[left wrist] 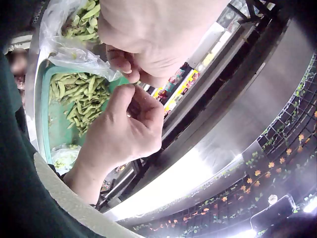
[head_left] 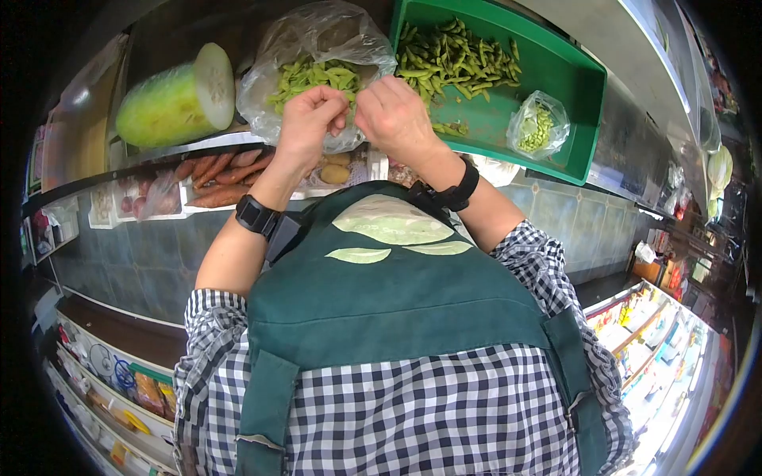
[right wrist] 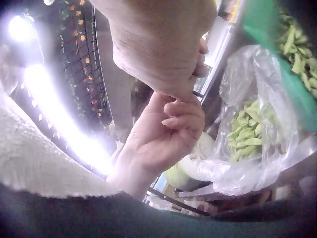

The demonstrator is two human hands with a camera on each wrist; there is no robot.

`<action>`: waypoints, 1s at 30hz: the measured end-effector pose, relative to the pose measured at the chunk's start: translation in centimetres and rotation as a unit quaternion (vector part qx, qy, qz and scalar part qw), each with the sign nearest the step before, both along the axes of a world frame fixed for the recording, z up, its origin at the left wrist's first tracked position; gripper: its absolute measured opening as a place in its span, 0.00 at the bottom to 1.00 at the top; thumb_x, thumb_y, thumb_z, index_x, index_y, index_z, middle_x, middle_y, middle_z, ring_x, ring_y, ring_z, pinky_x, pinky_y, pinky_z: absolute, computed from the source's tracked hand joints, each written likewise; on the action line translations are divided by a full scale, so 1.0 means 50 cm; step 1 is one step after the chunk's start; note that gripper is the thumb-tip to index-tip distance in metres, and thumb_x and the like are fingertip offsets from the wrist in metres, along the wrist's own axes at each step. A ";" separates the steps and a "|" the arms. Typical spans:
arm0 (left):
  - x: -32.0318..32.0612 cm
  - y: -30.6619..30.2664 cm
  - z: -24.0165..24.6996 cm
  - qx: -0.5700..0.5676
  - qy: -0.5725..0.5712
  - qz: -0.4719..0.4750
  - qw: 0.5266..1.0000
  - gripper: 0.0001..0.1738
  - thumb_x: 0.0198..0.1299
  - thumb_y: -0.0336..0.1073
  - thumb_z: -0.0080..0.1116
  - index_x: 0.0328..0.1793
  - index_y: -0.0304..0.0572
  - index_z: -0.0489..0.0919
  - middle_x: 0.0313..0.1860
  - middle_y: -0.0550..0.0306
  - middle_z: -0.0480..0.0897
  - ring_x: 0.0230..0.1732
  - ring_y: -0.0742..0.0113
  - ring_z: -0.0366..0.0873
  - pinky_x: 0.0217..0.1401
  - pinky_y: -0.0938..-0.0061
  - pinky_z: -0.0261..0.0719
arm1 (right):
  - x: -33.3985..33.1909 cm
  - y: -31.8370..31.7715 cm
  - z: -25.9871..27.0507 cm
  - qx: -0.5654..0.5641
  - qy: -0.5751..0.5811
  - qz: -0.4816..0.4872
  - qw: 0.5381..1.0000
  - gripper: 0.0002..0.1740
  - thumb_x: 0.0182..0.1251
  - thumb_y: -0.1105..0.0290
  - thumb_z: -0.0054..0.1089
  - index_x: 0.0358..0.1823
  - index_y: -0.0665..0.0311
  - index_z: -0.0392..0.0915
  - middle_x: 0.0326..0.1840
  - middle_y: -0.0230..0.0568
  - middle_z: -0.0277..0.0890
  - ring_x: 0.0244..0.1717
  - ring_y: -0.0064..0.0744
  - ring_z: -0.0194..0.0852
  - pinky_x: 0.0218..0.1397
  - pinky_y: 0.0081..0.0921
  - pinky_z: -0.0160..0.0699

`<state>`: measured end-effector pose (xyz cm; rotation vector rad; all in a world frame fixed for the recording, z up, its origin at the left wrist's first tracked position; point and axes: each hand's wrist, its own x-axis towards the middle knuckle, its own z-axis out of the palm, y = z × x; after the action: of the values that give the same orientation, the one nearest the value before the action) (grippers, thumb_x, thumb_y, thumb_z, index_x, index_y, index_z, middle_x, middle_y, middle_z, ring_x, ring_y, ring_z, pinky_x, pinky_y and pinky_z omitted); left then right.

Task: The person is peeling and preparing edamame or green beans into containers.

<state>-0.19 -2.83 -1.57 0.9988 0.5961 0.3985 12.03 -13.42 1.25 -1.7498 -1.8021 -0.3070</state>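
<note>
My left hand (head_left: 312,120) and right hand (head_left: 394,119) meet fingertip to fingertip over the near side of a clear plastic bag (head_left: 262,79). Between them they pinch a green soybean pod (left wrist: 137,83); only a sliver shows in the left wrist view, the fingers hiding the rest. Empty-looking flat green pods (head_left: 305,73) lie in the bag just beyond the left hand. Right of the bag, a green crate (head_left: 583,119) holds a heap of plump soybean pods (head_left: 464,59). Inside its near right corner sits a small bag of shelled green beans (head_left: 538,131).
A cut winter melon (head_left: 163,107) lies left of the bag. Below the counter edge are sweet potatoes (head_left: 226,178) and potatoes (head_left: 335,173) in white boxes. A metal shelf edge (head_left: 659,47) runs along the right, beyond the crate.
</note>
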 end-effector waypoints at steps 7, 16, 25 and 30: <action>0.006 0.004 0.010 0.107 0.048 0.041 0.992 0.03 0.54 0.22 0.51 0.32 0.36 0.76 0.21 0.65 0.73 0.19 0.80 0.65 0.19 0.84 0.59 | -0.012 0.015 -0.016 0.023 0.150 -0.027 0.988 0.07 0.41 0.77 0.61 0.20 0.65 0.69 0.19 0.42 0.69 0.24 0.43 0.70 0.27 0.34 0.72; 0.000 0.017 0.015 0.115 0.054 0.036 0.991 0.01 0.54 0.24 0.53 0.32 0.37 0.75 0.20 0.65 0.72 0.18 0.79 0.65 0.19 0.84 0.60 | 0.002 0.026 -0.018 -0.118 0.502 -0.040 0.856 0.07 0.52 0.75 0.64 0.30 0.70 0.77 0.25 0.32 0.76 0.27 0.16 0.72 0.32 0.15 0.74; -0.012 0.037 0.022 0.070 0.020 -0.072 0.995 0.02 0.58 0.28 0.53 0.34 0.39 0.75 0.22 0.64 0.73 0.21 0.79 0.67 0.23 0.85 0.63 | 0.024 0.020 -0.020 -0.191 0.607 0.039 0.770 0.07 0.63 0.73 0.58 0.35 0.70 0.74 0.26 0.30 0.74 0.28 0.17 0.71 0.33 0.16 0.71; -0.007 0.032 0.024 0.029 -0.004 -0.068 0.997 0.06 0.60 0.34 0.57 0.36 0.39 0.76 0.23 0.65 0.75 0.23 0.80 0.69 0.25 0.85 0.64 | 0.030 0.015 -0.005 -0.198 0.435 0.028 0.878 0.07 0.63 0.72 0.57 0.36 0.70 0.72 0.26 0.34 0.74 0.27 0.19 0.71 0.33 0.20 0.72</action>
<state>-0.53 -1.25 -0.38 1.0866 0.5077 0.3003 13.54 -12.66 1.01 -1.6686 -1.2624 0.8179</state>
